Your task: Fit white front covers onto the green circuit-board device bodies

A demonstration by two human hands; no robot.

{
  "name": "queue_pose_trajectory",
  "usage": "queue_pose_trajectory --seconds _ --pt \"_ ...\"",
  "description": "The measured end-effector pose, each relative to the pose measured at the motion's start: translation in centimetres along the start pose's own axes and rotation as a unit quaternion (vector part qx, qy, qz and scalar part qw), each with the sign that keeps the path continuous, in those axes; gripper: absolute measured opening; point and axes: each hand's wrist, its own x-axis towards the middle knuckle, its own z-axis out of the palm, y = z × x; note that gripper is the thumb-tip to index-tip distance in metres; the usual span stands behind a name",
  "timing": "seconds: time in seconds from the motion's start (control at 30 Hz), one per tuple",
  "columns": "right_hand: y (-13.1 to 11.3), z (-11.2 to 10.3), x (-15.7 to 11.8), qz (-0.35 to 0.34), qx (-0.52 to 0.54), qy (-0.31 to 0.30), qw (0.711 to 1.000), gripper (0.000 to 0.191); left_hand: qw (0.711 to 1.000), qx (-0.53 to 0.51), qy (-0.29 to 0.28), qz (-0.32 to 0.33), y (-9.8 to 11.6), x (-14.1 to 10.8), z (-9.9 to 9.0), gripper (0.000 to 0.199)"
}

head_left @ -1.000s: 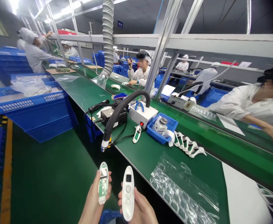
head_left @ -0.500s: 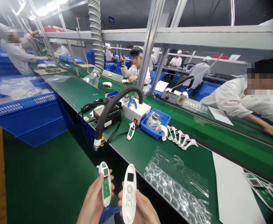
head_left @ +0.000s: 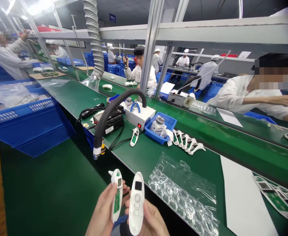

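Note:
My left hand [head_left: 104, 206] is closed around an open ear thermometer body [head_left: 117, 196], a white shell with a probe tip at its top, a small grey screen and a green circuit board. My right hand [head_left: 151, 213] grips a white front cover [head_left: 136, 209] with a dark window and round button outlines below it. Both parts are held upright side by side near the front edge of the bench, close together but apart. Part of each hand's fingers is hidden behind the pieces.
A fume extractor box [head_left: 140, 114] with a black hose [head_left: 102, 127] stands ahead. Beside it are a blue tray [head_left: 167, 122] and a row of open thermometer bodies [head_left: 188, 144]. A clear plastic blister sheet [head_left: 183, 193] and white paper [head_left: 239, 193] lie right. Blue crates [head_left: 35, 131] stand left.
The left hand has moved right, bringing the thermometer body closer to the cover and turning it more edge-on. The right hand stays nearly still. A co-worker at right has raised an arm.

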Motion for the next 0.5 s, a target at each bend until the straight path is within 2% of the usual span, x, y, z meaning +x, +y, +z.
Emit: queue_pose_trajectory --seconds 0.07,0.17,0.3,0.37,0.5 --pt "-0.2 -0.4 0.0 -0.031 -0.044 -0.015 0.998 0.053 0.999 0.028 -0.028 0.008 -0.3 -0.5 1.0 0.047" --pt "-0.8 -0.7 -0.4 -0.088 -0.124 0.01 0.988 0.058 0.991 0.101 -0.08 0.042 -1.1 -0.8 2.1 0.046" --pt "-1.3 -1.5 -0.9 -0.102 -0.179 0.025 0.978 0.064 0.968 0.197 -0.134 0.077 -2.5 -0.2 2.7 0.044" --pt "-1.3 -2.0 -0.9 -0.102 -0.192 0.019 0.976 0.066 0.963 0.214 -0.144 0.084 -3.2 0.1 2.9 0.047" --pt "-0.8 -3.0 -0.9 -0.122 -0.181 0.026 0.976 0.063 0.967 0.2 -0.126 0.093 -4.4 0.3 3.5 0.051"
